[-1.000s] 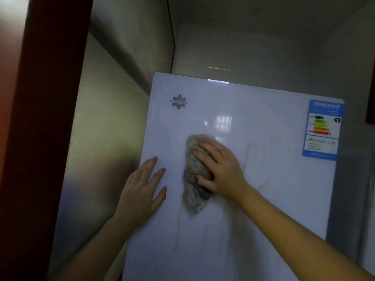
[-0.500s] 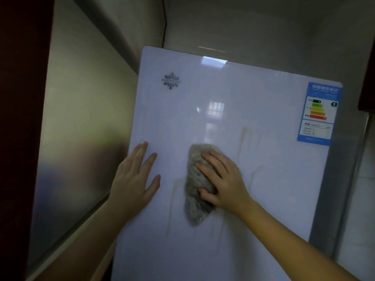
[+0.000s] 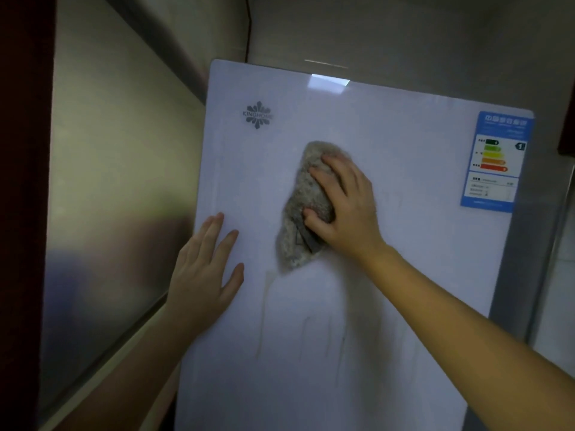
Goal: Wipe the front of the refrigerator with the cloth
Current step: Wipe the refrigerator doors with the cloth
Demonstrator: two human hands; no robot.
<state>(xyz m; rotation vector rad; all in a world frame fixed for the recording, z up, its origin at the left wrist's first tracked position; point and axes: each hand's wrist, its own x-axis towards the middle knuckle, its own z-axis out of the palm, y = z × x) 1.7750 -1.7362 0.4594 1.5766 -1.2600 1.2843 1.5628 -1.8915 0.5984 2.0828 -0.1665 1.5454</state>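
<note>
The white refrigerator door (image 3: 404,275) fills the middle of the view, with faint brownish drip streaks on its lower part. A crumpled grey-brown cloth (image 3: 298,213) lies against the upper middle of the door. My right hand (image 3: 345,206) grips the cloth, with fingers over its top and thumb curled into its side, and presses it to the door. My left hand (image 3: 205,272) rests flat on the door near its left edge, fingers straight and spread, holding nothing.
A flower-shaped brand logo (image 3: 257,115) sits at the door's upper left and a blue energy label (image 3: 496,160) at its upper right. A glossy wall panel (image 3: 109,181) stands close on the left. A dark frame (image 3: 21,213) runs down the far left edge.
My right hand slid the cloth down the door, then back up toward the logo. My left hand stayed flat near the door's left edge.
</note>
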